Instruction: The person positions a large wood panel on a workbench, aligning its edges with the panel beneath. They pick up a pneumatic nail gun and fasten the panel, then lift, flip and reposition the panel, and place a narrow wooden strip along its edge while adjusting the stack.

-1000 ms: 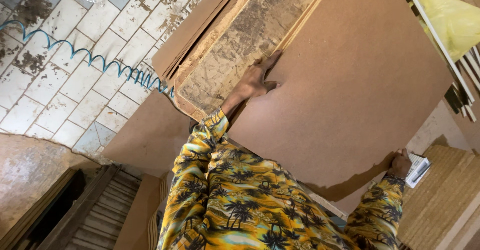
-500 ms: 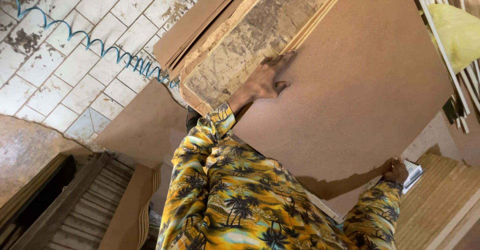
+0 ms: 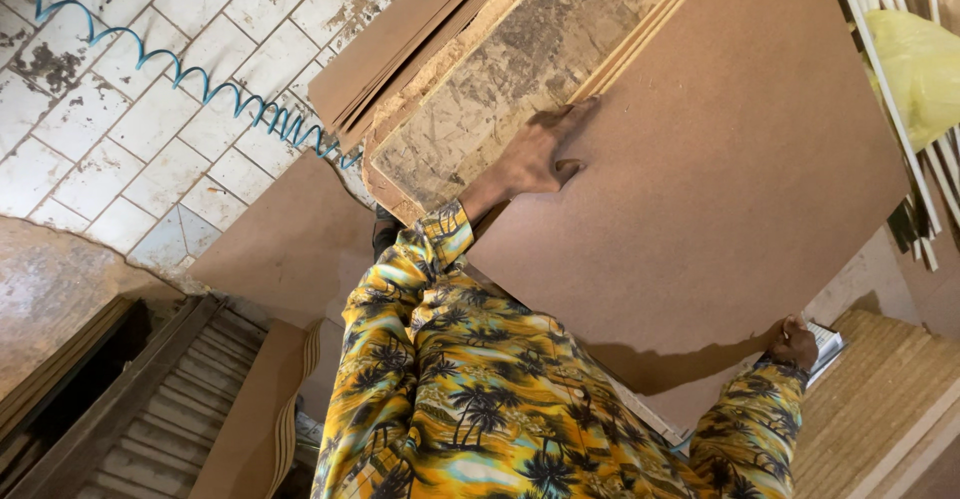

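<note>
Warm, even indoor light; a soft shadow falls across the large brown fibreboard sheet (image 3: pixel 740 169); focus sharp, view tilted.

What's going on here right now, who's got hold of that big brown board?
A person in a yellow palm-print shirt grips a large brown board with both bare hands. The left hand holds its upper edge, next to a worn, stained panel in a stack of sheets. The right hand grips the lower edge. A blue coiled hose hangs across the white tiled wall behind.
</note>
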